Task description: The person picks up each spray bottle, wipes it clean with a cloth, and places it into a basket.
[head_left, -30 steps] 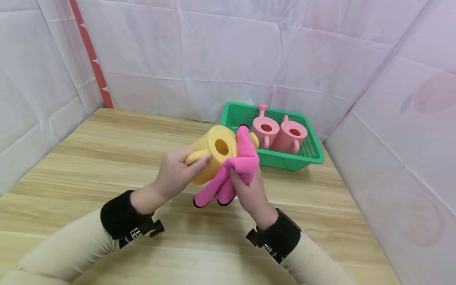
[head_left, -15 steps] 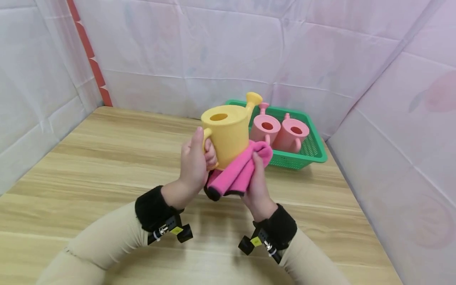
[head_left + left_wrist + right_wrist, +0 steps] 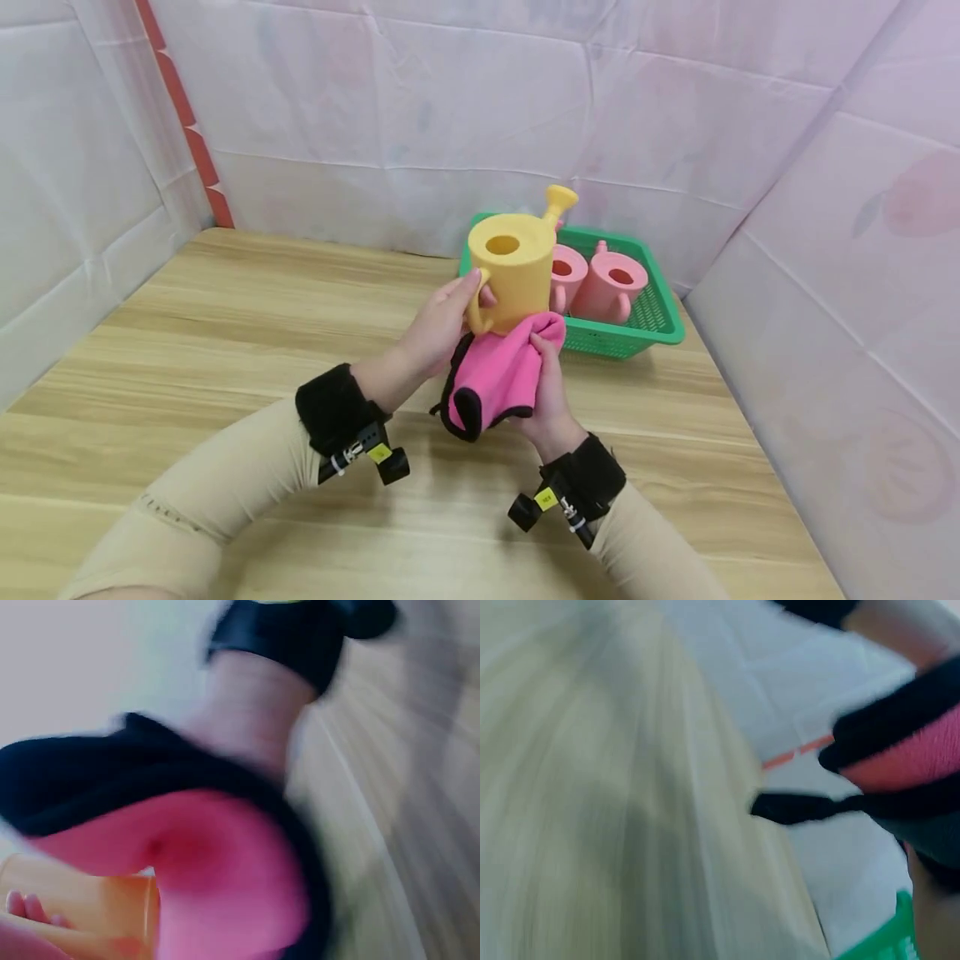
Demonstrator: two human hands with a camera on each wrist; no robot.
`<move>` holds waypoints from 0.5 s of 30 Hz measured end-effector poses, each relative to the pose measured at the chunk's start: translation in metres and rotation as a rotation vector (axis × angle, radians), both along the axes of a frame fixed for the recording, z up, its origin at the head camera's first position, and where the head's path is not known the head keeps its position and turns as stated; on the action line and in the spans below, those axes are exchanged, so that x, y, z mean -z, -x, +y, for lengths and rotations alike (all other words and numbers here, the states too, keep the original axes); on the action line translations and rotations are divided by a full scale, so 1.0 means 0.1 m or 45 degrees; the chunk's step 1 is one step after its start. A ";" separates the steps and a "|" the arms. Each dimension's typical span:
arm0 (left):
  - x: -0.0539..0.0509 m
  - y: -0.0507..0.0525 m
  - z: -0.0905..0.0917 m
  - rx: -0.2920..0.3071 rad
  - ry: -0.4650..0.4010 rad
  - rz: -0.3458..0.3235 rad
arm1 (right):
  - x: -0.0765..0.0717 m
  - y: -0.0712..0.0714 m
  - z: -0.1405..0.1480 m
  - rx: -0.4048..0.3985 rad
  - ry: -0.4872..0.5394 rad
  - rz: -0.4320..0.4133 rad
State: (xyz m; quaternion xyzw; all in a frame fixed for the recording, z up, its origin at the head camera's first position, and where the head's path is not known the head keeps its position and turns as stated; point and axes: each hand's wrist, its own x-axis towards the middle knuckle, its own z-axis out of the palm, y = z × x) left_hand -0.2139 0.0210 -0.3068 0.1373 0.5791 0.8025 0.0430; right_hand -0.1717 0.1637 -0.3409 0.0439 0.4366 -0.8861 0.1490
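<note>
A yellow toy watering can (image 3: 517, 287) is held upright above the table, its spout pointing to the back right. My left hand (image 3: 442, 325) grips it by the handle on its left side. Bunched in my right hand (image 3: 551, 400) is a pink cloth (image 3: 498, 375) with black edging, pressed against the can's lower part. The cloth's free end hangs down between both hands. In the left wrist view the cloth (image 3: 225, 877) covers much of the blurred picture, with part of the can (image 3: 112, 900) behind it.
A green plastic basket (image 3: 622, 340) stands at the back right of the wooden table (image 3: 225, 333). In it are two pink watering cans, one (image 3: 609, 292) in full sight and one (image 3: 567, 275) partly behind the yellow can. Cloth-covered walls (image 3: 375, 108) enclose the table.
The yellow can has been turned from tilted to upright, then moved right and slightly up, now hiding part of a pink can. The cloth has shifted from its spout side to its lower part.
</note>
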 end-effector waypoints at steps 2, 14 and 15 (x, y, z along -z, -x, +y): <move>-0.06 0.08 0.03 0.032 -0.039 -0.051 | 0.04 -0.01 0.08 -0.038 -0.111 -0.026; 0.04 0.82 0.16 -0.041 0.363 -0.105 | 0.39 -0.12 0.24 -0.360 -0.668 -0.032; 0.05 0.85 0.18 -0.057 0.425 -0.073 | 0.40 -0.12 0.25 -0.381 -0.683 -0.016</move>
